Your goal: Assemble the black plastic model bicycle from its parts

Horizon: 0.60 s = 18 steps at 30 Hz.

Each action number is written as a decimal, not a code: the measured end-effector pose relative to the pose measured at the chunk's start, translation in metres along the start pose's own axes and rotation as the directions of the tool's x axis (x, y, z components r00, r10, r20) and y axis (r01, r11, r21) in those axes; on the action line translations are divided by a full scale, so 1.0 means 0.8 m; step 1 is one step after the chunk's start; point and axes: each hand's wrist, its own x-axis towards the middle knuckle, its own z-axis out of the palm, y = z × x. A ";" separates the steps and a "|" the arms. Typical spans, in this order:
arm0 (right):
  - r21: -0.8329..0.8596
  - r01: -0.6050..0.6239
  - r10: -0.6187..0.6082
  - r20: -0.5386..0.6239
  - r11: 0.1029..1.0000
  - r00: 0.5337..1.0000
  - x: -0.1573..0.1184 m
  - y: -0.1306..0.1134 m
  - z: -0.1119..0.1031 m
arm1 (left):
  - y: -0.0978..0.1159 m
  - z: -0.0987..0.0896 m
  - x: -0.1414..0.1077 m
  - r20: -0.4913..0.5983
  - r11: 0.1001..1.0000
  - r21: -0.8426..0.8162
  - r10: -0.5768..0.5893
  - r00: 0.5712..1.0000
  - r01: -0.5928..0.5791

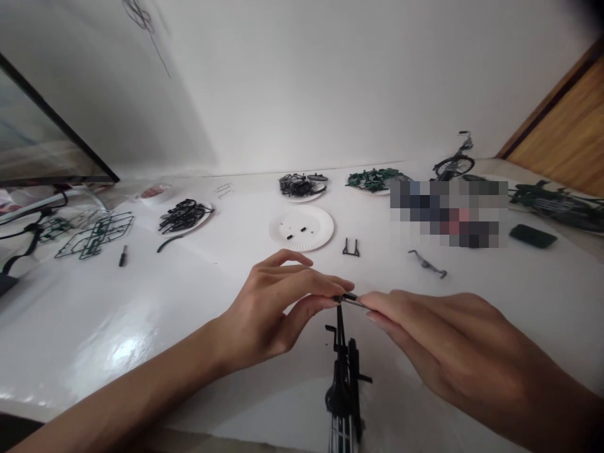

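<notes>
Model bicycle (pixel 340 384): keep aligned, gently pinching slim metallic piece (pixel 357 302) at far tip with left hand (pixel 279 288) and right hand (pixel 453 333)

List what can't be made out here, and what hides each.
- Head view: right end of the metal piece, covered by the right hand.
- Head view: near end of the closest bike, cut off by the bottom edge.
- Head view: whatever lies under the pixelated patch.
- Head view: what the bits on the white plate are; too small.
</notes>
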 end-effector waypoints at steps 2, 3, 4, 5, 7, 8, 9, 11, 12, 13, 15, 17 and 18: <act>0.160 -0.121 0.121 0.011 0.980 0.993 0.004 -0.003 -0.003 | 0.008 0.000 0.002 -0.022 1.000 -0.014 0.020 1.000 -0.021; 0.302 -0.249 0.243 0.059 0.920 0.968 0.008 -0.005 -0.005 | 0.012 -0.002 0.004 -0.040 0.999 0.002 0.043 0.998 -0.042; 0.454 -0.400 0.369 0.159 0.796 0.916 0.012 -0.009 -0.007 | 0.015 -0.004 0.005 -0.058 0.997 0.038 0.072 0.996 -0.070; 0.574 -0.541 0.461 0.295 0.615 0.837 0.017 -0.012 -0.009 | 0.017 -0.007 0.007 -0.068 0.991 0.087 0.106 0.992 -0.100; 0.654 -0.704 0.494 0.532 0.275 0.688 0.025 -0.018 -0.010 | 0.016 -0.011 0.009 -0.049 0.972 0.185 0.159 0.986 -0.148; 0.644 -0.735 0.485 0.583 0.213 0.652 0.027 -0.019 -0.011 | 0.014 -0.013 0.009 -0.029 0.964 0.213 0.171 0.985 -0.161; 0.628 -0.737 0.498 0.570 0.249 0.654 0.029 -0.020 -0.010 | 0.011 -0.014 0.009 -0.011 0.962 0.221 0.167 0.986 -0.161; 0.542 -0.644 0.524 0.383 0.539 0.761 0.029 -0.019 -0.008 | 0.006 -0.013 0.008 0.001 0.971 0.197 0.136 0.991 -0.134; 0.447 -0.544 0.484 0.251 0.710 0.838 0.027 -0.018 -0.006 | 0.004 -0.012 0.008 -0.011 0.978 0.174 0.116 0.993 -0.113; 0.323 -0.415 0.396 0.125 0.851 0.910 0.024 -0.015 -0.005 | 0.003 -0.011 0.007 -0.030 0.985 0.147 0.096 0.995 -0.090; 0.084 -0.147 0.148 -0.006 0.986 0.989 0.017 -0.007 -0.004 | 0.003 -0.009 0.006 -0.064 0.996 0.081 0.047 0.997 -0.042; -0.035 0.029 -0.029 0.013 0.999 1.000 0.010 0.001 -0.005 | 0.005 -0.006 0.005 -0.070 1.000 0.008 0.008 0.998 -0.007; -0.044 0.076 -0.075 0.041 0.996 0.996 0.007 0.004 -0.006 | 0.007 -0.005 0.005 -0.064 1.000 -0.025 -0.005 0.998 0.004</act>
